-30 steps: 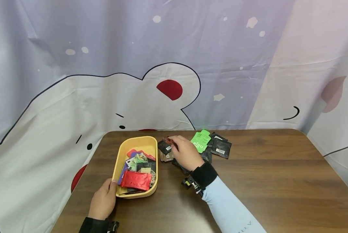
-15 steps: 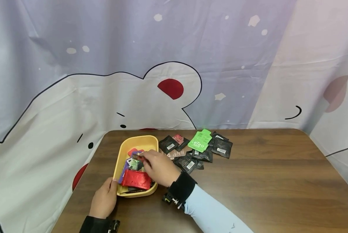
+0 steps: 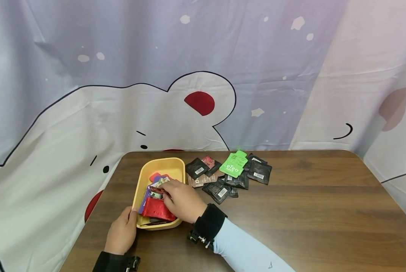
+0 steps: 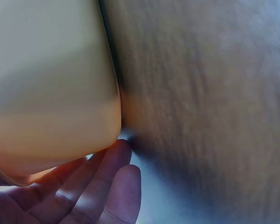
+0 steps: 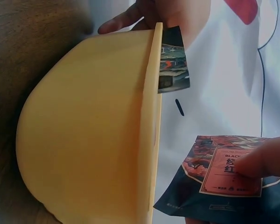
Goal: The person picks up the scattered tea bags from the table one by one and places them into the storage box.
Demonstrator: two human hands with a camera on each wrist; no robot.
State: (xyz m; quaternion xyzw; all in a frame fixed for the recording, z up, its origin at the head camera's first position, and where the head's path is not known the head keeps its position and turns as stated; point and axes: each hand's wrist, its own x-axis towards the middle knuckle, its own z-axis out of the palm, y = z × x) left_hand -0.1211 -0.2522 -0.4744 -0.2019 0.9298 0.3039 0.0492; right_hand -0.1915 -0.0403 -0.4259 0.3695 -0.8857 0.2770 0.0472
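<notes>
R hand is over the near part of the yellow tray, fingers pinching a dark sachet w/ a red label; the wrist view shows a fingertip pressed on the label face, sachet just above the tray rim, not yet lying among the others. In the head view the sachet is mostly hidden under the hand, so exact spot in the tray can't be told. L hand sits at the tray's near-left corner, fingers relaxed and fairly straight against the tray wall, steadying, not clamping. Tray stands on the brown table, left of centre, already holding a mix of packets incl. a red foil packet at the near end. Right of the tray, far side of the table, a loose pile of black sachets w/ a green packet on top, well apart from both hands. Handling, as a judgement: the sachet looks v. light, thin, flexible foil/plastic, prob. slick on the face and a bit crinkly; not fragile, but contents could crush if squeezed hard. Best hold is a light pinch at an edge or corner seal, thumb under, finger on top, since the flat sealed border is stiffer than the middle and less likely to slip.
</notes>
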